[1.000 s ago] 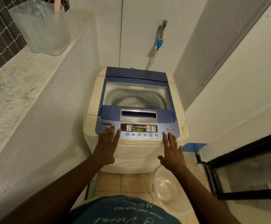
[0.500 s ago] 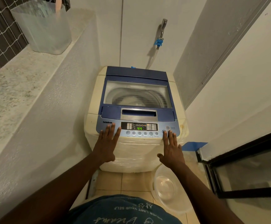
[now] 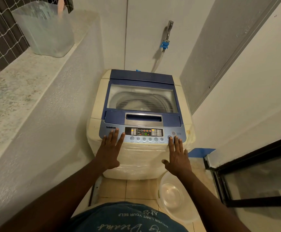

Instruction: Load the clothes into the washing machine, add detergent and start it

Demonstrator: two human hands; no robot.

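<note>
A cream top-load washing machine (image 3: pixel 183 104) stands against the back wall, its blue lid (image 3: pixel 141 77) down. Through the clear window I see the drum with pale cloth inside. The control panel (image 3: pixel 144 132) is lit and its green display reads 4. My left hand (image 3: pixel 110 149) lies flat, fingers apart, on the panel's left end beside the TurboDrum label. My right hand (image 3: pixel 176 155) is spread too, with its index fingertip on a round button just under the power button (image 3: pixel 173 133). Neither hand holds anything.
A clear plastic basin (image 3: pixel 173 195) sits on the tiled floor at the machine's right foot. A translucent tub (image 3: pixel 44 30) stands on the stone ledge (image 3: pixel 11 91) at left. A tap with a blue connector (image 3: pixel 165 44) hangs on the back wall. A dark-framed glass door (image 3: pixel 253 173) is at right.
The green display has gone from 44 to a single 4. Both hands rest in the same places on the panel; the view has only shifted slightly.
</note>
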